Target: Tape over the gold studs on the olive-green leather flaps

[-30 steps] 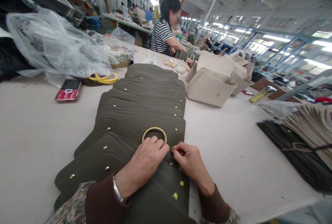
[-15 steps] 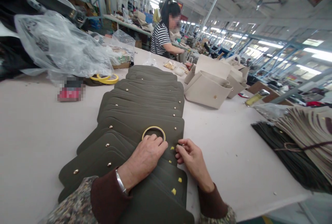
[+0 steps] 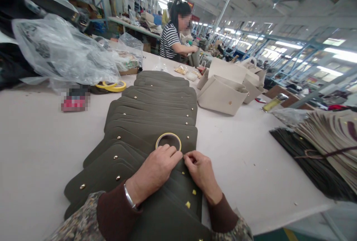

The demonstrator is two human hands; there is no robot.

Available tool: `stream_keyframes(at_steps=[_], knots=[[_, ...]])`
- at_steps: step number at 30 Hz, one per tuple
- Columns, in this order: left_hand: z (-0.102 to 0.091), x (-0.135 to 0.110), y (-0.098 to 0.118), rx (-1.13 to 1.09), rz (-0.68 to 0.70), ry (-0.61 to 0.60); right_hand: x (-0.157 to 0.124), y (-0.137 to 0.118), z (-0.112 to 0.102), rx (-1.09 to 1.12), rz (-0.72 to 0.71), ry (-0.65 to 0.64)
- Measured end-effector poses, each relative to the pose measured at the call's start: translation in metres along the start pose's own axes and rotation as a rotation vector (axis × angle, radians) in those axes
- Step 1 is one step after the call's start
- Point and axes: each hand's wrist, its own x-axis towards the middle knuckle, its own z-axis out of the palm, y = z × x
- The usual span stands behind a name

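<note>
Left hand (image 3: 154,170) pressed flat, right hand (image 3: 199,172) pinching the olive panels (image 3: 150,137).

Left fingers (image 3: 167,151) lie open against a tape roll (image 3: 168,135) on the fanned stack; right fingertips (image 3: 188,157) grip a panel's edge. The table (image 3: 41,151) extends beyond the stack on both sides, toward dark straps (image 3: 304,159) on the right. Farther off stand beige bags (image 3: 221,94) and a co-worker (image 3: 173,40).

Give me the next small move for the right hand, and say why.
Probably press a small yellow square onto the top olive flap. The right hand's fingertips pinch at its edge, though anything held is hidden, the left hand pins the flap down, and yellow squares already lie on it, beside a yellow tape roll.
</note>
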Motion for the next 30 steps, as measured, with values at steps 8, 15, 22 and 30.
stream_keyframes(at_steps=[8, 15, 22, 30], knots=[[0.001, -0.004, -0.008, -0.166, 0.110, 0.209, -0.003, -0.007, -0.021, 0.309, -0.132, -0.011], [0.005, -0.004, -0.007, -0.139, 0.064, 0.202, -0.002, -0.019, -0.014, 0.244, -0.492, 0.084], [0.003, -0.003, -0.005, -0.115, 0.058, 0.202, -0.002, -0.019, -0.003, 0.071, -0.518, 0.192], [0.005, 0.005, 0.003, -0.075, 0.035, 0.272, 0.001, -0.022, 0.000, 0.443, -0.065, 0.118]])
